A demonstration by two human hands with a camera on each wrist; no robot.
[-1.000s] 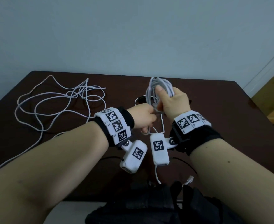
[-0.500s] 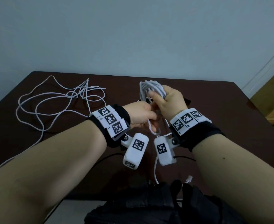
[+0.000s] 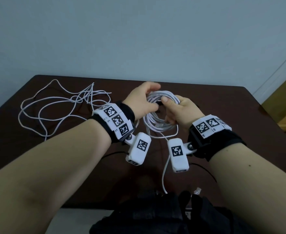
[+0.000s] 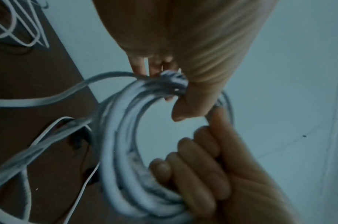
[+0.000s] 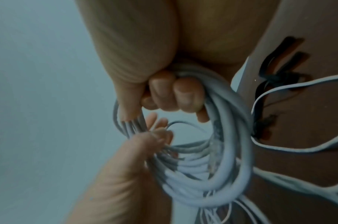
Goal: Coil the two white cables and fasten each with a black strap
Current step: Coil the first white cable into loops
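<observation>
Presently right hand (image 3: 177, 114) clenched coil (image 3: 160, 114) to keep loops together; left hand (image 3: 142, 102) pinched far side, steadying it for strapping.

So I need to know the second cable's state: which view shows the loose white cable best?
The head view: the loose white cable lies whole in uncoiled loops on the table's left. The left wrist view catches only a few loops in its corner. In the right wrist view I can't pick it out.

Dim, bluish light; blurred wrist views
</observation>
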